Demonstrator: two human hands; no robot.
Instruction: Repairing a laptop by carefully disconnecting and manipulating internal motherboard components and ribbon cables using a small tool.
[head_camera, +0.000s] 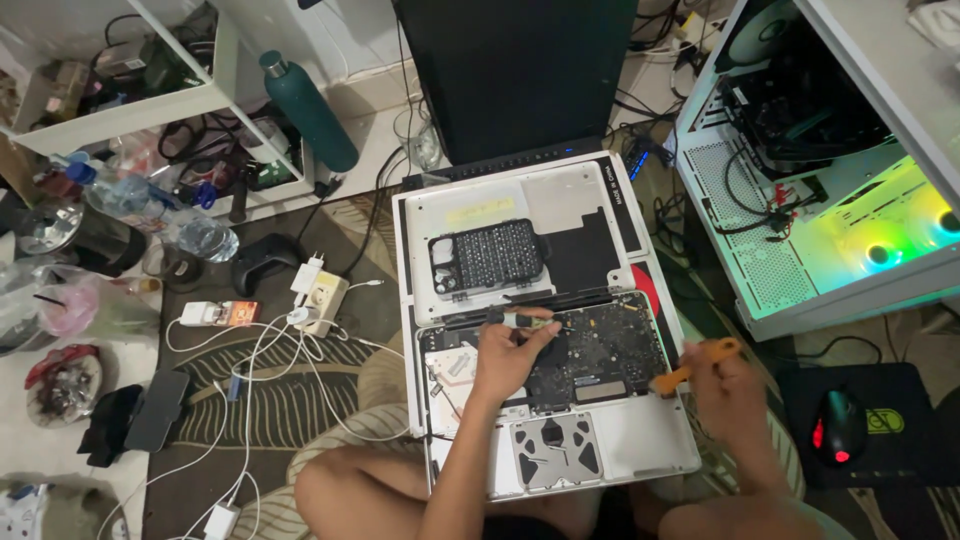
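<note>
Left hand (508, 352) clamps a screwdriver (527, 320) over the laptop's (640, 440) board (600, 355); right hand (728, 385) grips an orange pry tool (695, 365) (tip beside the board's edge).

teal bottle (311, 110), black game controller (262, 262), white power strip (318, 300), lit computer case (850, 200), black mouse (838, 425)

I see a floor covered by a dark rug (270, 395) with a pale leaf pattern. A white shelf unit (150, 105) stands at upper left, crammed with cables. A white open computer case (850, 200) glows green at right. A black mouse pad (870, 425) lies below it.
</note>
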